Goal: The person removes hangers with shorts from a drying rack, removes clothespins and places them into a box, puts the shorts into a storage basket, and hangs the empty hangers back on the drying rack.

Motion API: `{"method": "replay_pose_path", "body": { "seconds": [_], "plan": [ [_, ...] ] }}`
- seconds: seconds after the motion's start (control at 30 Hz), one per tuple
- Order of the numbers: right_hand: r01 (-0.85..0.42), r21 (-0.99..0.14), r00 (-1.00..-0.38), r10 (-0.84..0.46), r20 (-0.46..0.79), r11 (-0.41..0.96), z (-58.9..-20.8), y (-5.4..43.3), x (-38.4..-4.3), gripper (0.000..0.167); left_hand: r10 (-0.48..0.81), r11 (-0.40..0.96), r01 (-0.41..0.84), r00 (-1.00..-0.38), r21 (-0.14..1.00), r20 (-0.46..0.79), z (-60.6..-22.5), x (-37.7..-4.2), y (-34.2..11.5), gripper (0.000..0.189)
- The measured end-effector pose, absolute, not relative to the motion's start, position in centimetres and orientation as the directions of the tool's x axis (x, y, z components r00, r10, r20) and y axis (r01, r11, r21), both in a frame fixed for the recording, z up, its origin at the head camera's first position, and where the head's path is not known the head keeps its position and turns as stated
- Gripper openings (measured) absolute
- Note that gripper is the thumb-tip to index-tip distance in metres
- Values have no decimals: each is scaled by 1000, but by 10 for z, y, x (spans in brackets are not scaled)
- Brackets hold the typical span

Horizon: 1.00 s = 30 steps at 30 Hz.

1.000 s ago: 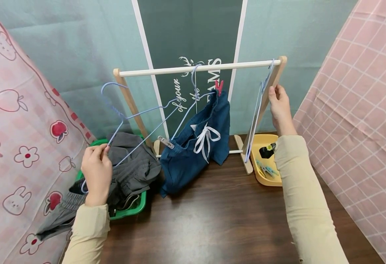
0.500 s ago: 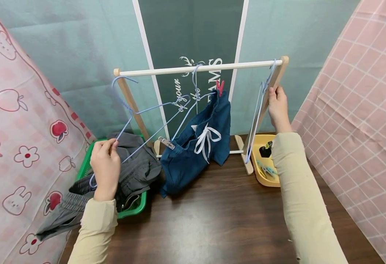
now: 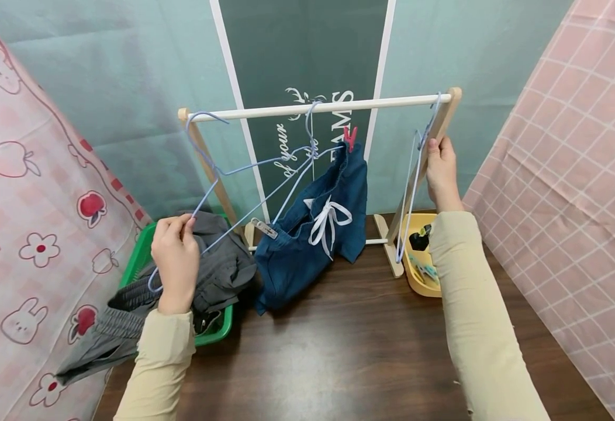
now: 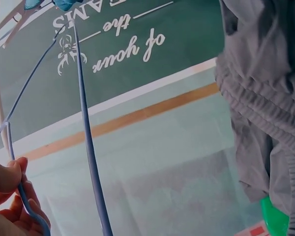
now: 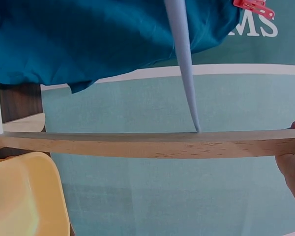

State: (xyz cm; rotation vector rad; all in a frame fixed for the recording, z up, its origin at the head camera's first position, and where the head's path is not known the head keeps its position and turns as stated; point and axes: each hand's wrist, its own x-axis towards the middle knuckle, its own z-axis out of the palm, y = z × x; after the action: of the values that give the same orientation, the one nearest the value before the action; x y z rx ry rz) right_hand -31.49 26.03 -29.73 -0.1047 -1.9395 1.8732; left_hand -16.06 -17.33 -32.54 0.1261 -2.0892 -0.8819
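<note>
1. Brown surface [image 3: 307,362]: green basket [image 3: 138,254] with grey clothes [image 3: 223,272]; yellow tray [image 3: 423,289] with clips [image 3: 424,270].
2. Left hand [image 3: 177,257] pinches a hanger [image 3: 223,173], hook near the rack's bar [image 3: 386,104].
3. Right hand [image 3: 441,175] grips the rack's post [image 3: 441,124].

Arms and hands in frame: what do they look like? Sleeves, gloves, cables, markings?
Two human arms in plain, light beige long sleeves, creased, reaching about the wrists: left sleeve, right sleeve. Left hand and right hand are bare: no gloves. No cables or printed markings show on either arm.
</note>
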Motion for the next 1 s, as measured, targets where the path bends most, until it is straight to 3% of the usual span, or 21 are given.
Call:
{"method": "replay_pose_path", "body": {
  "seconds": [0.33,0.57,1.0],
  "plan": [
    [-283,-958,-895,345,284,54,-296,258,-315,18,-412,692,219,-663,688,626,-319,-171,-162,32],
    [-337,-939,-886,363,290,-74,-295,255,-313,10,-423,662,242,-661,709,620,-316,-176,-152,32],
    [-400,-892,-878,367,307,-209,-296,253,-316,9,-412,640,234,-699,732,584,-317,-184,-138,30]
  ]
}}
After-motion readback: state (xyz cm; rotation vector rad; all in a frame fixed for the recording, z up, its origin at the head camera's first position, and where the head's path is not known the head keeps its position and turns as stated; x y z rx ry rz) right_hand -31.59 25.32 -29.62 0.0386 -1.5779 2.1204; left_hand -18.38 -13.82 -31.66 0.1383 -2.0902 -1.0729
